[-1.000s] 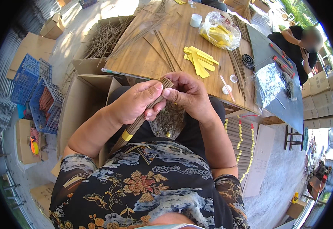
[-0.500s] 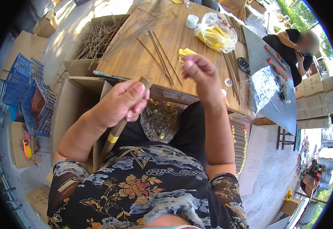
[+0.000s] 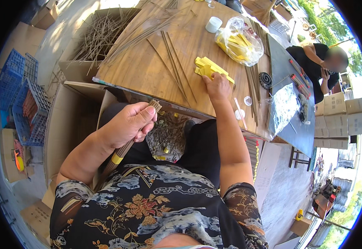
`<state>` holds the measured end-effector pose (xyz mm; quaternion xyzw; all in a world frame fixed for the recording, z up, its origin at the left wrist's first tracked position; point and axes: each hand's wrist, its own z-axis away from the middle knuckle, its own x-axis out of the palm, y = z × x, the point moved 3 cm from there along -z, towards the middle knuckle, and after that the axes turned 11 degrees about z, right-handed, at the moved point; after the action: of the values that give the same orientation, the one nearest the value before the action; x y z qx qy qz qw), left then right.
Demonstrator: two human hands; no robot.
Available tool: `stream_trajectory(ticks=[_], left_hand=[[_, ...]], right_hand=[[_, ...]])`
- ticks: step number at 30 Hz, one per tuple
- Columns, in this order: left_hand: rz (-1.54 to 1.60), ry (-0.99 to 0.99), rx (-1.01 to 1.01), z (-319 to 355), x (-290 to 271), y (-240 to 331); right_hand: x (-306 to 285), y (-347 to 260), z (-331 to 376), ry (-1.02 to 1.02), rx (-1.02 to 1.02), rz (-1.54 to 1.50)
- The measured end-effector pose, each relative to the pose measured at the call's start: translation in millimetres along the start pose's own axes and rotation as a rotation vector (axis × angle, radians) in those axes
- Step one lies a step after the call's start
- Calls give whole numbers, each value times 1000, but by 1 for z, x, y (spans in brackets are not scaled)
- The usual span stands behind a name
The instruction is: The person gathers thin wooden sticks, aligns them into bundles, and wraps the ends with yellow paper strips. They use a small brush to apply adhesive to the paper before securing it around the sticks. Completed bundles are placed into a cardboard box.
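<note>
My left hand [image 3: 132, 121] is wrapped round a bundle of thin brown sticks [image 3: 125, 150], whose ends stick out above the thumb. A yellow paper band [image 3: 116, 159] circles the bundle below the fist; its lower part runs down beside my body. On the wooden table [image 3: 226, 98], my right hand [image 3: 218, 86] reaches down onto a small pile of yellow paper strips [image 3: 209, 66]. Its fingers are bent and touch the near edge of the pile; whether a strip is pinched cannot be made out. Several loose sticks [image 3: 173, 62] lie left of the pile.
Beyond the strips sit a clear bag of yellow strips [image 3: 240, 43] and a white jar [image 3: 213, 25]. Cardboard boxes, one full of sticks [image 3: 106, 35], stand left of the table. Blue crates [image 3: 34, 112] are farther left. Another person [image 3: 313, 62] sits at the grey table [image 3: 299, 135].
My right hand has moved forward and down from the air onto the yellow strips. The left hand keeps its hold on the stick bundle, now slightly lower.
</note>
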<state>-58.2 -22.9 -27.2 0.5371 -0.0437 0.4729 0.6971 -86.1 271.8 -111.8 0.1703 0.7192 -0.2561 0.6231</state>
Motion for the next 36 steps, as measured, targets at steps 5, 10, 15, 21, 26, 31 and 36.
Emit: stream_trajectory(ticks=[5,10,15,21,26,31,36], left_hand=[[9,2,-17,-6,-3,-2],[24,-31,-15,-6,-1,-1],[24,-39,36,-4,0,6],[-8,-61,87,10,8,6],[20,-43,91,19,17,4],[40,-56,125,29,25,1],[73,-118,156,34,27,-3]], right_hand=[[7,-1,-7,30,-39,74],[4,-1,-10,171,-86,-8],[-23,3,-6,154,-7,-823],[-96,-59,91,-460,-45,-1501],[-118,-77,154,-765,-69,-1515],[-131,-88,172,-608,-288,-1285],[-135,-93,179,-491,-281,-1153]])
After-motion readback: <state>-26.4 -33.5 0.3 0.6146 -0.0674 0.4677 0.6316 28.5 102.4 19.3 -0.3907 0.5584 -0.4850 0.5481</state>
